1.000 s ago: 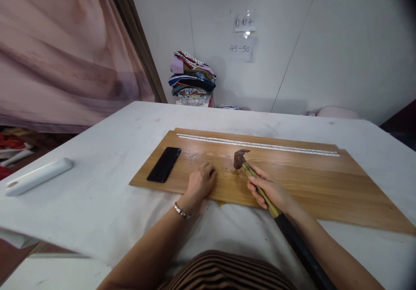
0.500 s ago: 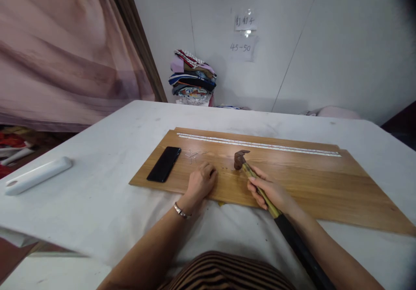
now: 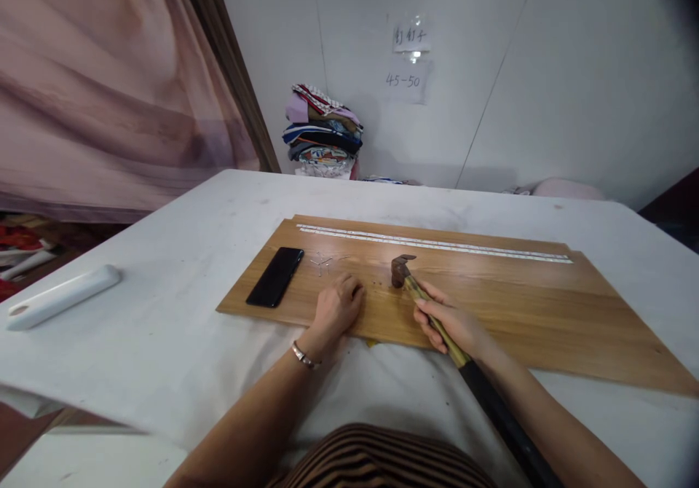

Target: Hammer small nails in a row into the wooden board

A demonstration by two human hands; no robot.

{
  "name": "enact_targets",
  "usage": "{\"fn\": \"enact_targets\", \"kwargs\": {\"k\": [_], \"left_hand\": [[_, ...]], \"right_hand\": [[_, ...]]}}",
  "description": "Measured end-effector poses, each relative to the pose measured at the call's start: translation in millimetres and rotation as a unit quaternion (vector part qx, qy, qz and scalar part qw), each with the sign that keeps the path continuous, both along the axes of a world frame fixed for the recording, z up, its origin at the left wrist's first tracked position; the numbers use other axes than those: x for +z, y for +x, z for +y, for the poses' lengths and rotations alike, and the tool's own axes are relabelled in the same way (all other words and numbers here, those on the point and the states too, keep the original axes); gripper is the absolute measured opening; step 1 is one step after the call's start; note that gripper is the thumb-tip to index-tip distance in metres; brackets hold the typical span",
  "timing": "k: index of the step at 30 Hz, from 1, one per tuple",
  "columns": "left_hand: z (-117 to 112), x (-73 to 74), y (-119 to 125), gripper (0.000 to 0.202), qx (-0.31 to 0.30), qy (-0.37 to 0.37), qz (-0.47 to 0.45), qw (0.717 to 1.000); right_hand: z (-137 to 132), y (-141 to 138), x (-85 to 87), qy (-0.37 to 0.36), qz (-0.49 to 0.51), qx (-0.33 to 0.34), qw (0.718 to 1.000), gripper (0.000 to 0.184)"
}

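My right hand (image 3: 445, 317) is wrapped round the handle of a claw hammer (image 3: 400, 273). Its rusty head is down at the wooden board (image 3: 524, 306), and the black-gripped end of the handle runs back under my forearm. To the left, my left hand (image 3: 337, 304) rests on the board near its front edge, fingers curled in; whether anything is inside them is hidden. Between hand and hammer head, a few tiny nail heads (image 3: 376, 282) dot the wood. Several loose nails (image 3: 321, 262) lie in a small heap beyond my left hand.
A black phone (image 3: 275, 277) lies on the board's left end. Two pale measuring strips (image 3: 437, 245) run along its far side. A white plastic handle-like piece (image 3: 64, 295) sits on the white-covered table (image 3: 180, 255). Folded clothes (image 3: 323, 135) are stacked by the wall.
The hammer and my right hand have shifted very slightly left. My left hand stays in place.
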State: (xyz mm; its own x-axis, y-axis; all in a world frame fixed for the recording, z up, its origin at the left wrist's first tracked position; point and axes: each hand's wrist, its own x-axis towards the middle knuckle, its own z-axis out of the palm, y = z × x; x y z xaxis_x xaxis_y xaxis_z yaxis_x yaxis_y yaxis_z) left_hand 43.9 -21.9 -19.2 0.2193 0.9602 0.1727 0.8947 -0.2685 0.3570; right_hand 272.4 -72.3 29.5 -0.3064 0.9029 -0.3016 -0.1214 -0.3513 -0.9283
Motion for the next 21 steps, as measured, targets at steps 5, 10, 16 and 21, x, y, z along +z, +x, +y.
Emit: {"fn": "enact_targets", "kwargs": {"k": [5, 10, 16, 21], "left_hand": [[-0.5, 0.5, -0.1, 0.018, -0.002, 0.008, -0.003, 1.0], [-1.1, 2.1, 1.0, 0.018, -0.001, 0.008, 0.0, 1.0], [-0.5, 1.6, 0.7, 0.018, -0.002, 0.004, -0.001, 1.0], [0.0, 0.6, 0.2, 0.019, -0.001, 0.005, 0.0, 1.0]], "right_hand": [[-2.3, 2.0, 2.8, 0.015, 0.004, -0.004, 1.0, 0.063], [-2.2, 1.9, 4.4, 0.016, 0.006, -0.005, 1.0, 0.062], [-0.5, 0.8, -1.7, 0.007, -0.002, -0.001, 1.0, 0.061], [-1.8, 2.1, 2.1, 0.018, 0.012, -0.003, 1.0, 0.062]]}}
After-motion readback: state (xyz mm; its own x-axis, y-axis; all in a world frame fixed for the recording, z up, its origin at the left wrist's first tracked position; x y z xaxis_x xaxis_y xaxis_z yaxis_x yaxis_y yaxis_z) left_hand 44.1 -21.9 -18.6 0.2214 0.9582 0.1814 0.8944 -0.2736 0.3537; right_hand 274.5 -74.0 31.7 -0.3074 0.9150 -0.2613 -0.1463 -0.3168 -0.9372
